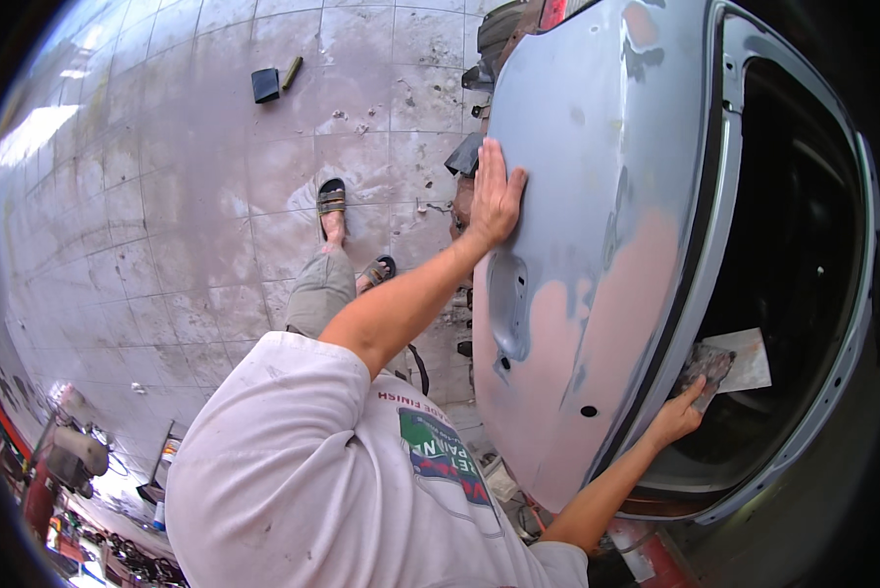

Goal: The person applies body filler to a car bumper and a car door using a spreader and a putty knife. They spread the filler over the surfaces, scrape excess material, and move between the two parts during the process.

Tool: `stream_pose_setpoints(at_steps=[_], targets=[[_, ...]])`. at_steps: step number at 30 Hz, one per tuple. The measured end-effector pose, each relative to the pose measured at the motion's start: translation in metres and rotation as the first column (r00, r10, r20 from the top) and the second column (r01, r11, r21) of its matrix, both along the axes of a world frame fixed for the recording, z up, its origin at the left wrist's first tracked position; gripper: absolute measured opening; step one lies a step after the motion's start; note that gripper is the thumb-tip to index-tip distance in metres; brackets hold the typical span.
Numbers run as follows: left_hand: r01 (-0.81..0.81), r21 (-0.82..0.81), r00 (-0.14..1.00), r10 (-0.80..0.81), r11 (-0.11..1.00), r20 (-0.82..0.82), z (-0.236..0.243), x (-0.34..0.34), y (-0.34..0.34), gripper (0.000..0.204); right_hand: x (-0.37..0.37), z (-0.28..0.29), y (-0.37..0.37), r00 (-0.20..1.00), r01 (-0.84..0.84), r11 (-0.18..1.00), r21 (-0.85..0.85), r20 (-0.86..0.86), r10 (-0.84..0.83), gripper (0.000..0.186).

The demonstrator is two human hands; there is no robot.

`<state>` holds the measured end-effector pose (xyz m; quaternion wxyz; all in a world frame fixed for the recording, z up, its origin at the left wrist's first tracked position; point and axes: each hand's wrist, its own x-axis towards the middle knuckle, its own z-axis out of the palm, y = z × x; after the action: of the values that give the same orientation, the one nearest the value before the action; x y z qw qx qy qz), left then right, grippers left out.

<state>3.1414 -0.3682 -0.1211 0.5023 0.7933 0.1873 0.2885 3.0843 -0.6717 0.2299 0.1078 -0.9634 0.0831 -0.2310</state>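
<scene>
My left hand rests on the edge of a grey car body panel, fingers extended and close together. The panel has pink patches, a recess and small holes. My right hand grips a square, pale board with a stained, dark layer on its near part; whether that is a second piece I cannot tell. It is held at the open dark cavity to the right of the panel, beside the black seal along its edge.
A black block and a short yellowish bar lie on the dusty tiled floor near my sandalled feet. Dark parts jut from the car's left side. Cluttered tools and equipment stand at the lower left.
</scene>
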Motion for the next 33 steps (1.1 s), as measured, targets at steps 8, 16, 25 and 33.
stream_pose_setpoints(at_steps=[8, 16, 25, 33], targets=[[0.101, -0.475, 0.991, -0.132, 0.874, -0.033, 0.004, 0.075, 0.064, 0.083, -0.003, 0.007, 0.013, 0.994, -0.056, 0.92, -0.387, 0.063, 0.087, 0.042], [0.152, -0.453, 0.985, -0.17, 0.878, 0.001, 0.017, -0.064, -0.002, 0.078, 0.0, 0.01, 0.017, 0.991, -0.088, 0.913, -0.399, 0.06, 0.122, 0.04], [0.171, -0.506, 0.985, -0.165, 0.845, 0.056, -0.003, -0.051, 0.01, 0.077, -0.027, 0.003, 0.017, 0.982, 0.176, 0.909, -0.377, 0.131, -0.136, 0.051], [0.219, -0.542, 0.975, -0.203, 0.811, 0.091, -0.032, 0.042, 0.067, 0.078, -0.018, 0.004, 0.047, 0.918, 0.373, 0.914, 0.158, 0.084, -0.388, 0.069]])
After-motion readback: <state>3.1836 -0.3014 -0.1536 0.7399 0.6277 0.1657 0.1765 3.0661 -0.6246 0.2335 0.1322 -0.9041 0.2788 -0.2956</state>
